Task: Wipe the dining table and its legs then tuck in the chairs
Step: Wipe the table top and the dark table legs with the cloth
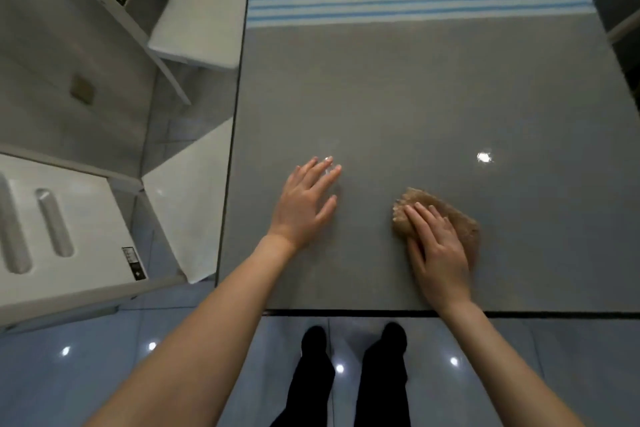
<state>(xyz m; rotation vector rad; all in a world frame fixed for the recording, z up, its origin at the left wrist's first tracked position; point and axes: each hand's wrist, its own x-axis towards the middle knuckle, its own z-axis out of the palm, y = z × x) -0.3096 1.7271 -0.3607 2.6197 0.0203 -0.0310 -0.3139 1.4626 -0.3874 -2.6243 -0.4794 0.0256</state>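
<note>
Head view, looking down at the grey dining worktop (398, 87); all positions are given from the cloth.

- Brown cloth (462, 224): crumpled, lying on the worktop near its front edge, right of centre.
- Right hand (438, 253): lies on the near-left part of the cloth, palm down, fingers straight and close together, pressing it to the surface. No curl round the fabric is seen. The cloth shows beyond the fingertips and to the right of the hand.
- Left hand (304, 204): left of the cloth and apart from it, flat on the bare worktop, fingers extended and slightly spread, holding nothing.
- Striped table linen (415, 0): white with blue bands, well beyond the cloth, across the far end of the worktop.
- Two white chairs: near chair (194, 198) well left of the cloth, its seat just beside the worktop's left edge; far chair (201, 17) left of and well beyond the cloth.
- Black trouser legs (311, 374) on the glossy tiled floor (519, 374), nearer than the cloth, past the front edge.
</note>
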